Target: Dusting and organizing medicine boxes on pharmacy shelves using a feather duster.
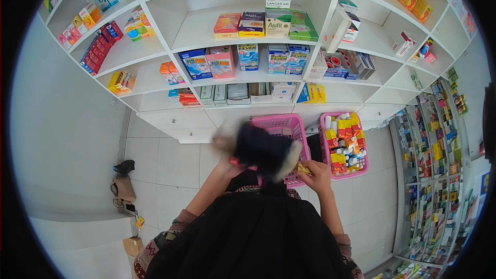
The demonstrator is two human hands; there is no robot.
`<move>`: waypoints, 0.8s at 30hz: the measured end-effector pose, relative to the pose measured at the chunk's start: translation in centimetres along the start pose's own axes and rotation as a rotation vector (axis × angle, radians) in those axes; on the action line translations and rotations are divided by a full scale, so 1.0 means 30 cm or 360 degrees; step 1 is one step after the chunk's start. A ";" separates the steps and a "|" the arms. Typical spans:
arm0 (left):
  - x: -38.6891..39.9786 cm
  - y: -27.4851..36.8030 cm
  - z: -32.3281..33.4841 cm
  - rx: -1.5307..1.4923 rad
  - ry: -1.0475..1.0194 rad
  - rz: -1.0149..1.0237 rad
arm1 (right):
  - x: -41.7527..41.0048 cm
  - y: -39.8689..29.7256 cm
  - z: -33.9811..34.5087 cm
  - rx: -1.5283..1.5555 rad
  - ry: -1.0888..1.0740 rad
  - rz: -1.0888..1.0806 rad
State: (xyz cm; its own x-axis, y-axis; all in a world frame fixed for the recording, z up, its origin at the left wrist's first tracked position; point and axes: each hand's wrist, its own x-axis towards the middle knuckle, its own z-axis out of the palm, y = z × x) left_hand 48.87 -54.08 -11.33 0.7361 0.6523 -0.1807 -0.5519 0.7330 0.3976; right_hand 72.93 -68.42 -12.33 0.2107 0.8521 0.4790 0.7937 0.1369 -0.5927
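My right hand (317, 176) grips a short yellow handle (304, 168) beside the near right edge of a pink plastic basket (300, 133). From the handle a fluffy duster (263, 149) reaches left over the basket, dark navy with cream and brownish parts, blurred by motion. My left hand (228, 166) is left of the basket, its fingers largely covered by the duster. A red edge of some item (233, 160) shows at that hand; the rest is hidden. Little of the basket's inside can be seen.
Right of my hands, a second pink basket (366, 164) holds bottles and red-and-yellow boxes. White shelving (240, 79) with medicine boxes rises ahead over drawers (174, 121). A glass display cabinet (399, 186) stands at right; a beige bag (124, 188) is on the left.
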 end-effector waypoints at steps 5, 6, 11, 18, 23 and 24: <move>0.005 0.017 0.008 0.0302 -0.0106 0.0001 | 0.035 0.004 -0.043 -0.0091 -0.0054 0.0026; -0.001 0.016 0.046 0.0102 -0.0201 0.0037 | 0.043 0.005 -0.052 -0.0089 -0.0048 0.0031; 0.076 0.023 -0.233 0.0063 -0.0600 -0.0055 | 0.091 -0.040 -0.052 -0.0093 -0.0195 -0.0178; 0.009 0.071 -0.026 -0.0182 -0.0124 -0.0217 | 0.106 -0.059 -0.029 -0.0200 -0.0235 -0.0240; 0.003 0.043 -0.042 0.0543 -0.0015 0.0043 | 0.101 -0.038 -0.024 -0.0108 -0.0290 -0.0191; 0.017 0.046 -0.021 0.0963 0.0037 0.0063 | 0.093 -0.041 -0.014 -0.0110 -0.0293 -0.0189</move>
State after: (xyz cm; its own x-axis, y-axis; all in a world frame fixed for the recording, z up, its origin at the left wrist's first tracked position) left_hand 48.24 -52.63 -11.45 0.7071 0.6859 -0.1719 -0.2530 0.4724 0.8443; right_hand 72.80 -66.41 -9.99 0.0107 0.9108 0.4127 0.8453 0.2123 -0.4903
